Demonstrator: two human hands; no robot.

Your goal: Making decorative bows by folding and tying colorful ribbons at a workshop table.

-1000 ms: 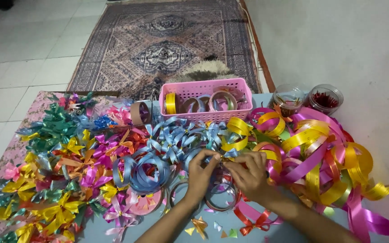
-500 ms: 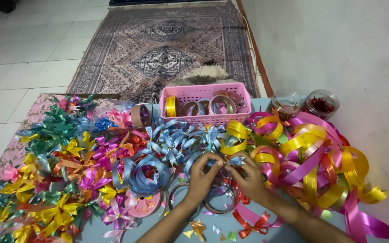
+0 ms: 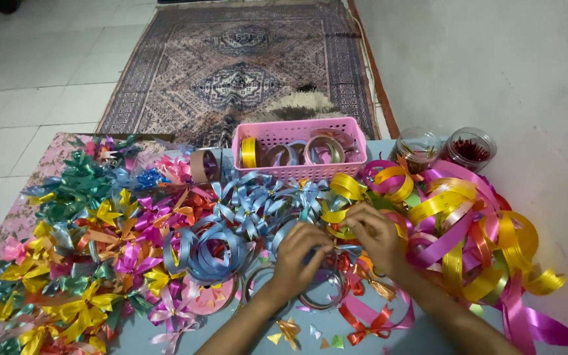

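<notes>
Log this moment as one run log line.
left hand: pinching ribbon piece | right hand: pinching same piece | nearby: blue ribbon coil, pink basket | surface: table

One head-worn view looks steeply down and forward, close over the hands, floor and rug (image 3: 244,72) beyond

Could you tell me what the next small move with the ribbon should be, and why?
Probably pinch the fold tighter: the left hand and right hand meet fingertip to fingertip over a small ribbon piece, mostly hidden, with finished bows piled left.
</notes>
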